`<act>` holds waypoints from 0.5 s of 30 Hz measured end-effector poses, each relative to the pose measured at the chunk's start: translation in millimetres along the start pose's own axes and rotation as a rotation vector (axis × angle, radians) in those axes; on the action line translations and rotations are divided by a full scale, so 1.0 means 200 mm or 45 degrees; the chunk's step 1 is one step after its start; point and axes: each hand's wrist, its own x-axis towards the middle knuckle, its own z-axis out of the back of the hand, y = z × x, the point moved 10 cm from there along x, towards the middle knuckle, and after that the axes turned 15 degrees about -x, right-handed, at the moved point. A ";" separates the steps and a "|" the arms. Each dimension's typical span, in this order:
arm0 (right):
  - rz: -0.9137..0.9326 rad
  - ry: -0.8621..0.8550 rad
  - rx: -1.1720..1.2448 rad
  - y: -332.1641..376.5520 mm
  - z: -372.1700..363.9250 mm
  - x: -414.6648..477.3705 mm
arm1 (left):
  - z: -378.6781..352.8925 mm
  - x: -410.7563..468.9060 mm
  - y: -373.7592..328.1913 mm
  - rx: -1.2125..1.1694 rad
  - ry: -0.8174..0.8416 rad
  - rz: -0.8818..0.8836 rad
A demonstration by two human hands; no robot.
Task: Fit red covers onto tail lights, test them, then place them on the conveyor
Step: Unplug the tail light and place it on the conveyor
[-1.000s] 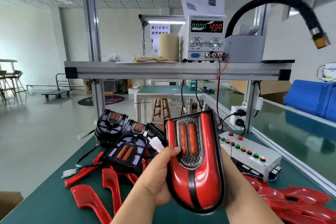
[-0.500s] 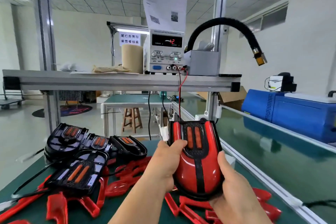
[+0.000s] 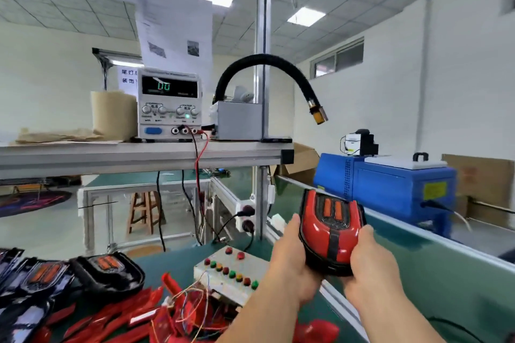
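Moved since a second ago: the covered tail light has travelled from over the bench, in front of the power supply, out to the right, and the view has swung with it.
Tail light position: held in the air just above the near edge of the conveyor, not touching the belt, lamp face up and tilted toward the person.
Red cover: seated on the housing with only the black centre stripe and the two orange lamp bars showing through, so the fitting looks done.
Left hand: wrapped round the left flank of the light, thumb lying up along its side to steady it.
Right hand: gripping the lower right corner with fingers curled beneath; two hands keep the glossy shell level for a flat set-down.
Step in hand: most likely the placing step, since the light is away from the test box and over the belt.
Next move calls for: lowering it onto open belt and letting go from both sides together.
Left behind: uncovered tail lights and loose red covers lie on the bench — stock for further rounds.
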 end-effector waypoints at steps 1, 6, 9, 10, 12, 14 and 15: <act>0.003 0.014 -0.014 0.02 0.00 0.04 | -0.01 0.05 0.01 -0.002 -0.020 0.009; -0.011 0.196 -0.024 0.03 -0.05 0.24 | 0.00 0.29 0.06 -0.078 -0.136 0.149; -0.011 0.288 0.007 0.03 -0.08 0.31 | 0.01 0.39 0.06 -0.119 -0.163 0.177; 0.000 0.305 0.002 0.04 -0.09 0.33 | 0.02 0.42 0.07 -0.124 -0.171 0.173; 0.029 0.315 -0.016 0.05 -0.09 0.37 | 0.03 0.46 0.07 -0.149 -0.181 0.159; 0.044 0.317 -0.015 0.05 -0.09 0.40 | 0.04 0.48 0.07 -0.188 -0.187 0.155; 0.045 0.319 -0.011 0.04 -0.09 0.41 | 0.04 0.48 0.07 -0.200 -0.184 0.155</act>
